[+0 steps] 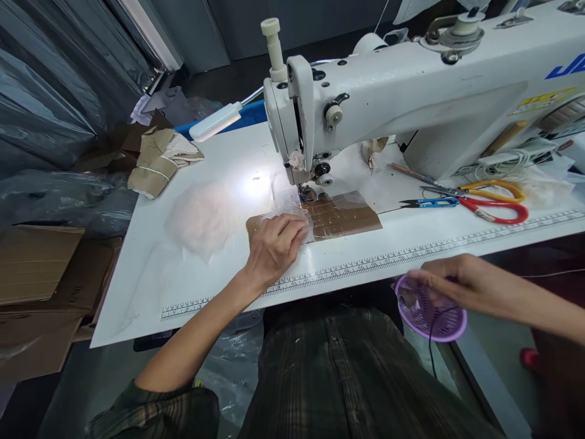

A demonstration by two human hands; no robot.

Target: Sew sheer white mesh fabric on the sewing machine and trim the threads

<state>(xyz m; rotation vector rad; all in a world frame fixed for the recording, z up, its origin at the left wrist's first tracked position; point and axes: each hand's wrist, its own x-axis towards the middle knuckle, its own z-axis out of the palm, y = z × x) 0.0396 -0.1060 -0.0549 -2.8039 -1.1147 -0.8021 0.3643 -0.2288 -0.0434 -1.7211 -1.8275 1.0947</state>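
Note:
My left hand (276,245) rests beside the needle area of a white sewing machine (393,97), its fingers curled and closed on a piece of clear plastic (292,204). Under the plastic is a brown plate (345,217) on the machine bed. The presser foot (307,194) stands just beyond my fingertips. My right hand (450,281) reaches over a purple basket (445,334) below the table edge, fingers drawn together. Some fingertips are blurred and partly hidden, so what they hold cannot be made out. A small pale piece (408,300) lies in the basket.
Right of the needle lie orange-handled scissors (496,189), red-handled scissors (500,210) and blue thread snips (432,202). Left on the white table (150,268) sits a fluffy pale pile (201,219), with a tied beige bundle (155,161) behind. A lamp (217,122) hangs above. Cardboard boxes (41,292) stand left.

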